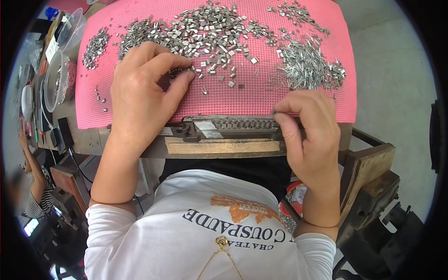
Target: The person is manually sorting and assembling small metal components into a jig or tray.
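Observation:
My left hand [144, 84] reaches over the pink mesh mat [163, 105]. Its thumb and index finger close on a small silver metal piece at the edge of a big pile of short metal pieces [210, 35]. Near the front edge of the mat my right hand [312, 126] pinches a tiny dark metal piece between thumb and index finger. That hand is beside the right end of a long dark metal fixture [242, 125], which has a row of small slots or parts along it. The curled fingers hide part of the fixture's right end.
A heap of thin silver pins [305, 65] lies on the mat's right side. Smaller metal pieces [96, 49] lie at its left. Clear plastic tubs [53, 81] stand on the left. A wooden bracket [366, 170] juts out at the right. Another person's arm [32, 163] shows far left.

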`<state>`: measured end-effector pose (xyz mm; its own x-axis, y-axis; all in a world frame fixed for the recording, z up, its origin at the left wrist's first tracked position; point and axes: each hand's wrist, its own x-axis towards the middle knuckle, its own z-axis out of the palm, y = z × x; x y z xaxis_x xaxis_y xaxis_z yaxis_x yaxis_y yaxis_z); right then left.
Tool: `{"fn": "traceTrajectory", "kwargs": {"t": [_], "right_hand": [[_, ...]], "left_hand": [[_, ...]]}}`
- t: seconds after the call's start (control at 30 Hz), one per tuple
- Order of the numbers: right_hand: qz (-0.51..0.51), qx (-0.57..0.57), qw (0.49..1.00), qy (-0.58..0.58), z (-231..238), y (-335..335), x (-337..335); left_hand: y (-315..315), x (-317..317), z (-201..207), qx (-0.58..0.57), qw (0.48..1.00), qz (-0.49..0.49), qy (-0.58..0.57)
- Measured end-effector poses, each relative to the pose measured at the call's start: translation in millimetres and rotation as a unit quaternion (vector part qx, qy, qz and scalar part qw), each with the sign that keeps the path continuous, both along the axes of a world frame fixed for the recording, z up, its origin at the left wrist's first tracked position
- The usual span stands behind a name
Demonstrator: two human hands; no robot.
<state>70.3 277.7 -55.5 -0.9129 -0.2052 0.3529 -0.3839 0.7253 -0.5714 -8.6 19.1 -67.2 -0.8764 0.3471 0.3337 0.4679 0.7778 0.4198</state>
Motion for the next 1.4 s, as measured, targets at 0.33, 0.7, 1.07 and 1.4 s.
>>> {"fn": "traceTrajectory", "kwargs": {"t": [0.33,0.7,1.07,1.4], "right_hand": [[0.021,-0.015,1.0,-0.011,-9,0,19],[0.02,0.016,0.998,0.055,-19,-14,18],[0.034,0.082,0.993,0.072,-13,-21,16],[0.003,0.009,1.0,0.02,-11,-14,19]], "left_hand": [[8,-3,3,-0.11,0.991,-0.032,0.073],[2,18,7,-0.117,0.992,-0.026,0.032],[-6,16,3,-0.092,0.993,-0.055,0.057],[5,25,8,0.01,0.994,-0.101,0.033]]}}
